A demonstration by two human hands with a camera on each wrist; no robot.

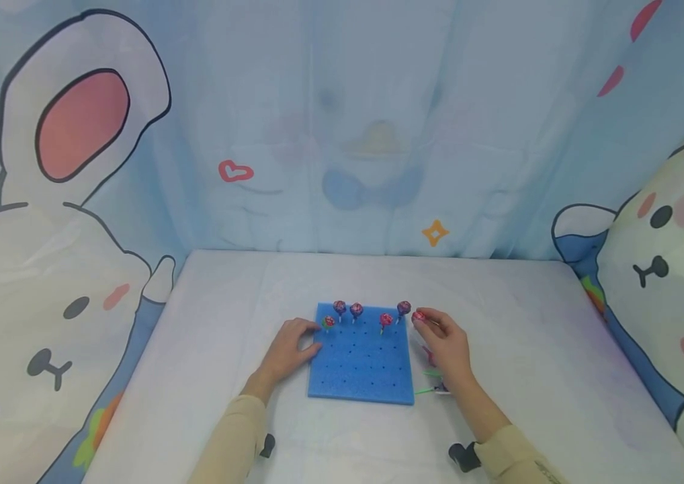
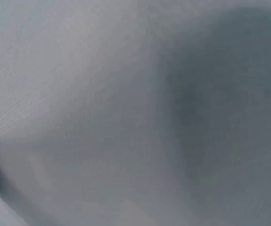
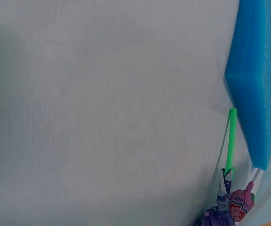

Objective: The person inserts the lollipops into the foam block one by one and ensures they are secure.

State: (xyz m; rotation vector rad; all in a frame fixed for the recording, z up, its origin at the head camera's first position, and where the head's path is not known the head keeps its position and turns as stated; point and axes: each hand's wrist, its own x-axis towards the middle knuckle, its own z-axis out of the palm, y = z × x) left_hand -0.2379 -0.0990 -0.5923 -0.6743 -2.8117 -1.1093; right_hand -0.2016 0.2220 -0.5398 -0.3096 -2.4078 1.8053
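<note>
A blue foam board (image 1: 360, 370) with rows of small holes lies on the table, and several wrapped lollipops stand upright in its far part, among them a red one (image 1: 386, 320) and a purple one (image 1: 403, 308). My left hand (image 1: 286, 351) rests at the board's left edge, thumb and fingers spread, holding nothing. Beyond the board's right edge, my right hand (image 1: 447, 344) pinches a red-wrapped lollipop (image 1: 418, 316) near its head; its stick is hidden. The left wrist view shows mostly blurred white cloth.
Loose lollipops lie right of the board, partly beneath my right hand: a purple-wrapped lollipop (image 3: 218, 214) with a green stick and a pink-wrapped lollipop (image 3: 241, 202). White cloth (image 1: 227, 302) covers the table. A printed blue curtain (image 1: 469, 134) hangs behind it.
</note>
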